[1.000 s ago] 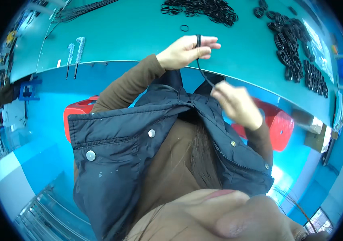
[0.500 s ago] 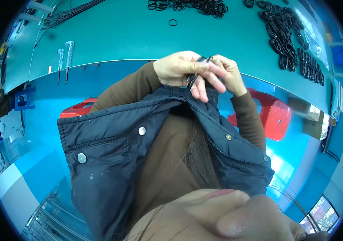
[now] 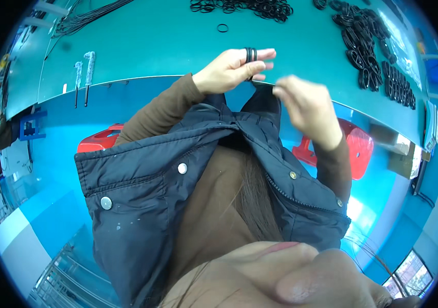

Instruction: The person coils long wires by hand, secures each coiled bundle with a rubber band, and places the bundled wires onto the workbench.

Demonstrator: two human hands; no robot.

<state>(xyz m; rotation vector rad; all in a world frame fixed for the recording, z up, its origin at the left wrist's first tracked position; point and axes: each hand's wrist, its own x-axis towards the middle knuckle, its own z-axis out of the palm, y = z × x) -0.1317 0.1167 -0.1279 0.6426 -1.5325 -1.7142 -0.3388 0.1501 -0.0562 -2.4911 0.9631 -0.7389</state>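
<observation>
Several thin black rings [image 3: 251,55] are looped around the fingers of my left hand [image 3: 227,72], close to the table's near edge. Its thumb lies over them and the fingertips point to the right. Apart from it, to the right and a little nearer to me, my right hand [image 3: 310,107] is raised above the floor side of the edge. Motion smears its bent fingers, so anything between them cannot be made out. On the green table [image 3: 162,49] ahead lies a single black ring [image 3: 222,28], just nearer than a loose heap of black rings [image 3: 260,7].
Bundled black coils [image 3: 365,46] and a row of similar bundles [image 3: 398,84] cover the table's right side. Black cables [image 3: 85,18] lie at the far left. Two plastic-wrapped rods [image 3: 89,69] overhang the near edge. Red stools [image 3: 360,149] and cardboard boxes [image 3: 404,159] stand below.
My hands have parted. The left has lifted away from my lap toward the table with the rings on its fingers; the right has swung to the right and nearer to me.
</observation>
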